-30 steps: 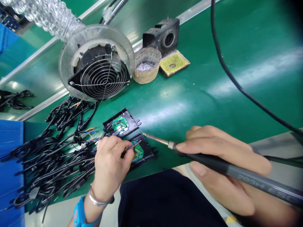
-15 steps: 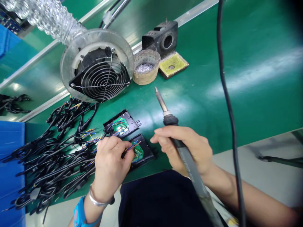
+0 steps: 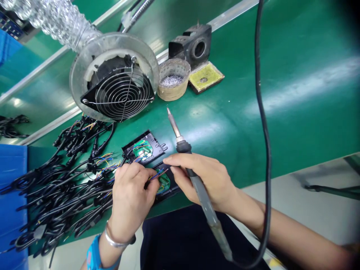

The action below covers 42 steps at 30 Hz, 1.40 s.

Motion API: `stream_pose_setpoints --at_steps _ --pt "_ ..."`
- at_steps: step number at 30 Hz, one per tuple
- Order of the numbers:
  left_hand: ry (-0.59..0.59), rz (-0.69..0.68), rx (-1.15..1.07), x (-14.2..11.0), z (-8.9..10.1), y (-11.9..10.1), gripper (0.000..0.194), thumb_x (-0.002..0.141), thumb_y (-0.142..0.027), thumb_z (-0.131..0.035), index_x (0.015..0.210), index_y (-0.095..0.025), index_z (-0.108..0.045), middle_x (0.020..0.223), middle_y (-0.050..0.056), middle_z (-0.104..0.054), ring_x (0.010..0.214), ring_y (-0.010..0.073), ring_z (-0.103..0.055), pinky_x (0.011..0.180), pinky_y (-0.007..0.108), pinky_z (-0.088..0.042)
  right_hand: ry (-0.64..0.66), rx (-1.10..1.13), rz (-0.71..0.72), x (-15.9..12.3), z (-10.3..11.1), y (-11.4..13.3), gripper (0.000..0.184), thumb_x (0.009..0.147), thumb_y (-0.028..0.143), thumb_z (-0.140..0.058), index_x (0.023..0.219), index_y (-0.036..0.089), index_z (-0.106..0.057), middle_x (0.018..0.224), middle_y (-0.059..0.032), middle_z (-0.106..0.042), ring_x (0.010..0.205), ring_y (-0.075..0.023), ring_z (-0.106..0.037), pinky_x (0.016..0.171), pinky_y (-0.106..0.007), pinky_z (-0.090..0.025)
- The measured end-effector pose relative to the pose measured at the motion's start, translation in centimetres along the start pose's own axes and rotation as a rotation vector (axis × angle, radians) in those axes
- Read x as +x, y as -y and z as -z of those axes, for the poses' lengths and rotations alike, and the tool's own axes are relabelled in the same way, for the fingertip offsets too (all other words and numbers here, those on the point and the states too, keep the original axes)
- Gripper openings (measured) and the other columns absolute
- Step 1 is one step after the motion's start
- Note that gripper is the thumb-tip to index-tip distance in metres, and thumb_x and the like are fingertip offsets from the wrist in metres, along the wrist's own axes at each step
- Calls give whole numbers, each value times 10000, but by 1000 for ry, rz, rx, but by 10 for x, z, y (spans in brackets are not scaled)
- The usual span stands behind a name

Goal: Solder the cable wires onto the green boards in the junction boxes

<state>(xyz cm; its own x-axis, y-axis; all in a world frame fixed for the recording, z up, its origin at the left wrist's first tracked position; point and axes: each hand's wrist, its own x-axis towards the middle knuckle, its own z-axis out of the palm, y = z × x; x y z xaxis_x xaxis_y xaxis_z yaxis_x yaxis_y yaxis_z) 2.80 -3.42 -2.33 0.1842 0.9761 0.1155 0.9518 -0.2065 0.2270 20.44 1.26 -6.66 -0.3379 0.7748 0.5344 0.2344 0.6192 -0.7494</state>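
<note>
My left hand [image 3: 134,193] pinches a few thin coloured wires [image 3: 159,174] between thumb and forefinger, their ends pointing right. Just beneath lies a black plastic housing [image 3: 173,183] with a green circuit board [image 3: 164,183] inside, partly covered by both hands. My right hand [image 3: 204,180] grips a soldering iron [image 3: 201,191], its tip up and clear of the board. The thumb and forefinger of that hand reach close to the wire ends, apart from them. A second black housing [image 3: 154,144] with its own green board and wires sits right behind the first.
Bundles of black cables [image 3: 70,198] cover the left of the green bench. A fume extractor fan [image 3: 123,90] hangs over the back. Behind the iron stand a bowl of solder bits [image 3: 173,90], a yellow sponge [image 3: 206,77] and an iron holder [image 3: 194,45]. The iron's cord [image 3: 263,112] loops at right.
My right hand has moved left with the soldering iron, its fingers now close to the wire ends and over part of the front housing. My left hand has stayed nearly still.
</note>
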Motion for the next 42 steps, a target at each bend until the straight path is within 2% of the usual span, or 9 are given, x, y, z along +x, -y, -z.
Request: stream_pose_setpoints --at_steps 4,13,20,23,25,30,35,39,42 --pt "5 -2 -2 0 0 1 145 872 -180 -585 772 -187 -689 709 21 -601 714 215 -527 702 373 -386 42 64 21 -2 -3 -4 314 879 34 -564 1150 193 -575 1054 -4 -732 898 -93 -695 832 -195 -568" --pt "17 6 -12 0 0 2 136 864 -187 -582 767 -198 -677 707 19 -591 698 214 -518 679 378 -390 58 112 45 1 -4 -1 281 886 59 -583 1135 189 -585 1035 -4 -735 901 -100 -693 832 -208 -564" --pt "-27 -14 -175 2 4 1 63 877 -189 -616 910 -183 -669 813 27 -600 771 189 -553 709 357 -442 7 64 46 3 -5 2 236 865 48 -580 1061 172 -623 918 -26 -739 774 -118 -691 731 -218 -562" --pt "-35 4 -259 4 6 1 79 889 -168 -612 936 -197 -669 861 25 -590 815 169 -555 727 327 -460 71 67 38 2 -3 2 304 845 31 -574 1109 172 -628 893 -23 -736 710 -118 -677 666 -223 -550" --pt "-6 2 -272 5 7 3 90 888 -166 -614 942 -198 -677 914 37 -593 867 177 -557 763 336 -464 111 86 22 1 -2 2 330 843 27 -564 1129 180 -626 872 -12 -734 681 -112 -670 637 -218 -543" --pt "106 -4 -336 9 8 5 112 896 -182 -595 941 -230 -686 990 36 -607 926 190 -569 806 371 -455 22 87 -23 -6 -3 3 257 856 46 -577 1060 190 -640 896 -10 -742 729 -107 -689 681 -204 -546" --pt "148 36 -298 11 6 3 126 869 -168 -585 838 -228 -691 927 25 -624 865 188 -566 772 375 -443 193 1 -2 -14 -3 2 323 886 116 -565 1189 206 -626 802 1 -707 643 -120 -655 594 -233 -518" --pt "98 26 -202 11 2 2 142 852 -154 -582 792 -211 -698 894 34 -634 834 194 -557 775 389 -443 113 -22 -46 -12 15 11 318 868 53 -554 1139 194 -642 866 -11 -742 704 -132 -699 658 -241 -562" --pt "73 8 -184 10 -1 3 141 854 -151 -586 797 -206 -702 903 40 -637 847 199 -566 787 396 -444 4 -11 -106 -11 45 23 431 872 46 -557 1255 241 -593 911 -7 -755 741 -138 -719 677 -235 -588"
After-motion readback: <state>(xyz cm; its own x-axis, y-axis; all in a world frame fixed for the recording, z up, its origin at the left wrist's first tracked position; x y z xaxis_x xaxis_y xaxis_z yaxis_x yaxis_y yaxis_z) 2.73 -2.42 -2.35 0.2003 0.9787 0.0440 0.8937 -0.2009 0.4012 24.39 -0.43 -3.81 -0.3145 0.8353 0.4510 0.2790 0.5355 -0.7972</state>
